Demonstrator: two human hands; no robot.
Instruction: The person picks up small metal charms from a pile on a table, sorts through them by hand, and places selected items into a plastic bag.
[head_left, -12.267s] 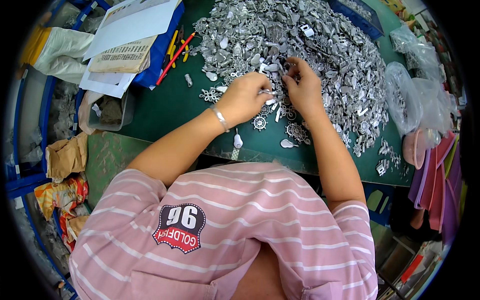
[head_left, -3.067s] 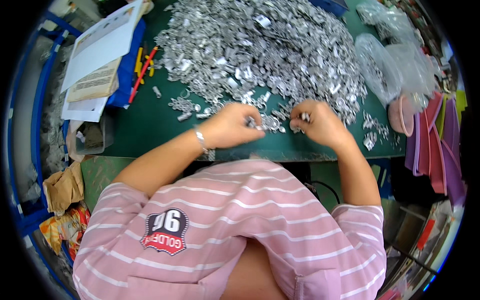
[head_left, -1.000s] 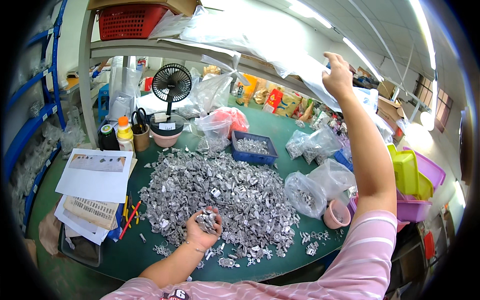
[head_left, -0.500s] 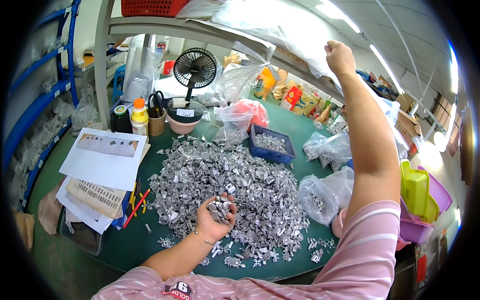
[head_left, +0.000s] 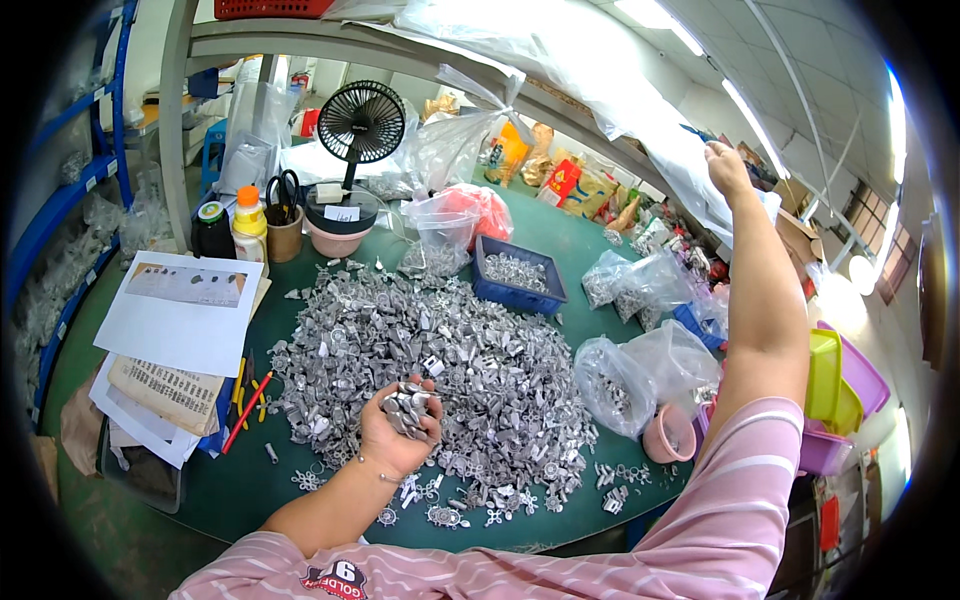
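Note:
A broad heap of small silver-grey metal castings (head_left: 480, 370) covers the middle of the green table (head_left: 540, 220). My left hand (head_left: 398, 432), palm up over the near side of the heap, cups a handful of metal castings (head_left: 406, 408), its fingers curled round them. Stretched far up and to the right, my right hand (head_left: 727, 165) is at the shelf covered with white plastic sheeting (head_left: 670, 170). Its fingers are closed, and a small dark blue thing (head_left: 697, 132) shows at their tips; its kind is too small to tell.
A blue tray (head_left: 520, 290) of castings stands behind the heap, with a black fan (head_left: 361, 122) beyond. Papers (head_left: 180, 310), pliers and a red pencil (head_left: 246, 412) lie left. Bagged parts (head_left: 615, 385) and a pink cup (head_left: 669, 434) sit right.
My right hand has moved right and slightly lower, and a dark blue thing now shows at its fingers. The view has shifted rightward; my left hand keeps its handful.

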